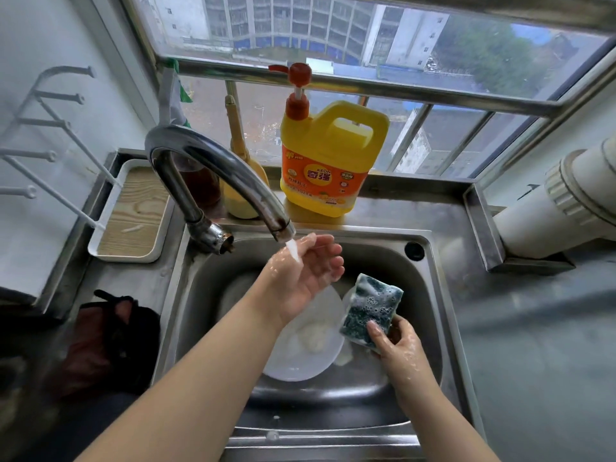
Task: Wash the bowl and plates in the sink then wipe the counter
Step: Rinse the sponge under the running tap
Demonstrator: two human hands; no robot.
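Observation:
A white plate (pixel 303 348) lies soapy in the steel sink (pixel 430 295), with another white dish partly hidden under it on the right. My left hand (pixel 306 275) is held palm up with relaxed fingers under the water that runs from the curved tap (pixel 213 168). It holds nothing. My right hand (pixel 396 341) pinches the lower edge of a foamy green sponge (pixel 370 308) above the right side of the sink. Both hands are wet.
A yellow dish-soap jug (pixel 330 158) with a red pump stands on the ledge behind the sink. Beside it are a yellow utensil and a brown bottle. A white tray (pixel 130 211) sits at the left, a dark red cloth (pixel 110 341) on the left counter, a white pipe (pixel 563 201) at the right.

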